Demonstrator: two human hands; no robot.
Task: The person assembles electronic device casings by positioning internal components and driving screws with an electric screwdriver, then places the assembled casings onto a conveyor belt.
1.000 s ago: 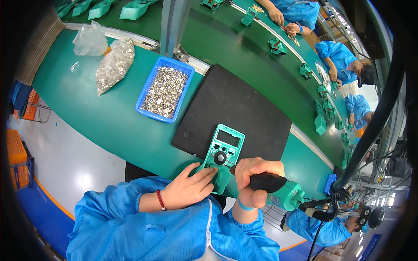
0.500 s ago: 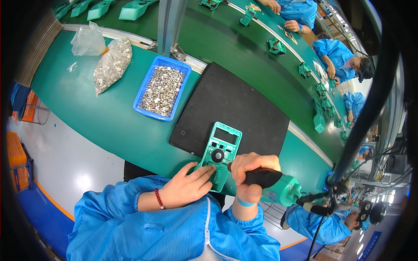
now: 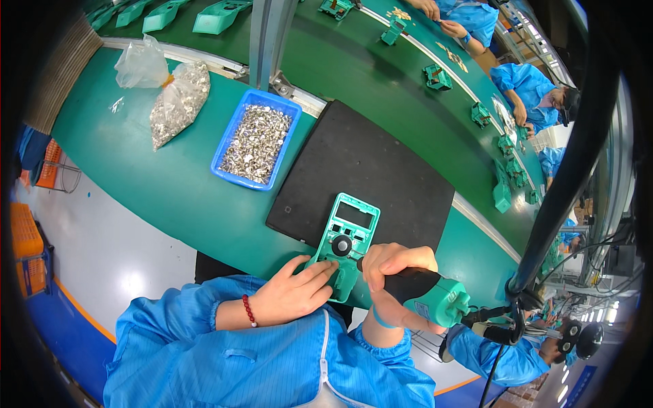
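A teal plastic meter housing [image 3: 373, 211] lies tilted at the near edge of a black mat [image 3: 360, 160], its hollow inside facing up. A round black knob-like part [image 3: 341, 245] sits in its middle. The fingers of my left hand [image 3: 294, 292] are pressed together on the lower left of the housing, holding it. My right hand [image 3: 391, 268] is wrapped round a black and green electric screwdriver [image 3: 442, 299], lying sideways. The tool's tip points left at the housing, beside the knob; my fingers partly cover the tip, so contact cannot be made out.
A blue tray [image 3: 216, 163] of small metal parts stands left of the mat, with a tied clear bag [image 3: 178, 105] of similar parts farther left. Beyond, a green conveyor belt [image 3: 381, 95] carries teal housings. A metal post [image 3: 266, 47] rises nearby. Co-workers [image 3: 524, 88] sit across.
The teal parts on the belt have shifted slightly to the right. My right hand's grip has changed a little on the screwdriver. My left hand and the housing have stayed in place.
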